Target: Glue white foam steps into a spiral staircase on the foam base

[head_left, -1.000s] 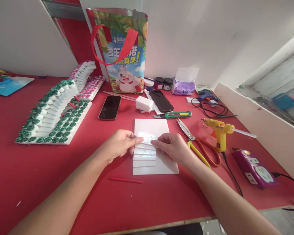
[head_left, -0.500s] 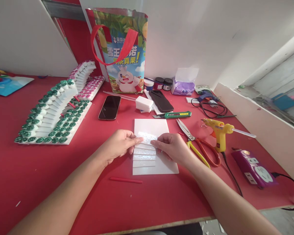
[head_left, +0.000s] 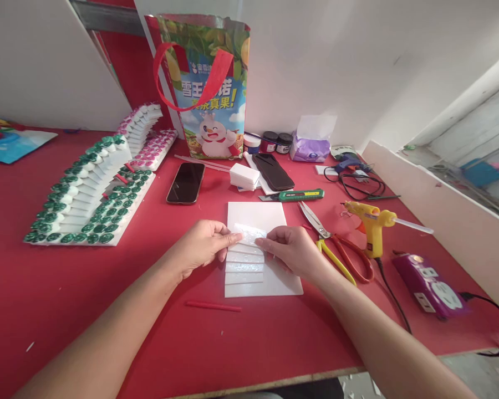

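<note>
A white board [head_left: 283, 285] lies flat on the red table. On its left part several overlapping white strips [head_left: 244, 267] form a row of steps, with shiny glue-like streaks on them. My left hand [head_left: 205, 244] pinches the left end of the topmost white strip [head_left: 250, 234]. At that strip's right end, the thumb and fingers of my right hand [head_left: 291, 246] close on it. The undersides of the fingertips are hidden. A thin red stick [head_left: 213, 306] lies in front of the board.
Right of the board lie scissors [head_left: 330, 238], a yellow glue gun [head_left: 372, 221] and a purple power strip [head_left: 430, 285]. Behind are a green cutter [head_left: 301, 195], stacked white pieces [head_left: 244, 176], two phones [head_left: 186, 183] and a bag [head_left: 214, 88]. A green-studded model [head_left: 83, 205] stands left.
Both hands keep their grip on the topmost strip, with no clear movement. The shine on the strips looks weaker now.
</note>
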Demonstrator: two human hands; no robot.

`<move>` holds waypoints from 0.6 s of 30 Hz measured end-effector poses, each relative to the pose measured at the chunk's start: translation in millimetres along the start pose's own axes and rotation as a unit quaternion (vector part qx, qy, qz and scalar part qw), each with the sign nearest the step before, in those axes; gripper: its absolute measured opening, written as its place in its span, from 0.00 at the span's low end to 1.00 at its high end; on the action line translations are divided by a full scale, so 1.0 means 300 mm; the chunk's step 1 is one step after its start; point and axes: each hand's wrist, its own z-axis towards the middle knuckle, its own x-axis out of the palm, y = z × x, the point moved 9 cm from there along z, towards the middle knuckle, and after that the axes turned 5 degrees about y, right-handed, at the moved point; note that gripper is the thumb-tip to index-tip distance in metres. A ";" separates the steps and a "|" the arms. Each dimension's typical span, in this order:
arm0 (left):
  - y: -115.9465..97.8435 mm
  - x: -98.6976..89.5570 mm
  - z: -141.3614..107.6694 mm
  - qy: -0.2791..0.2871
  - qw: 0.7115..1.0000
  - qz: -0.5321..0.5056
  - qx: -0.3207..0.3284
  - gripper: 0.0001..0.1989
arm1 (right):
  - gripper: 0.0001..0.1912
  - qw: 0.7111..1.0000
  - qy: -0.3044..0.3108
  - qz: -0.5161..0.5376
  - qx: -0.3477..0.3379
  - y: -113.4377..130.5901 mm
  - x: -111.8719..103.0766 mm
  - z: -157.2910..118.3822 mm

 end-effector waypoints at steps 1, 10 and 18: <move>0.000 -0.001 0.000 -0.001 1.000 0.000 0.000 0.21 | 0.19 1.000 0.000 0.003 -0.002 -0.001 0.000 0.001; 0.004 0.002 0.000 0.001 1.000 -0.003 -0.007 0.21 | 0.18 1.000 0.003 0.000 0.004 0.003 0.001 -0.002; -0.003 -0.003 -0.006 0.019 1.000 -0.010 0.014 0.26 | 0.26 1.000 0.003 0.007 0.009 -0.007 -0.013 -0.013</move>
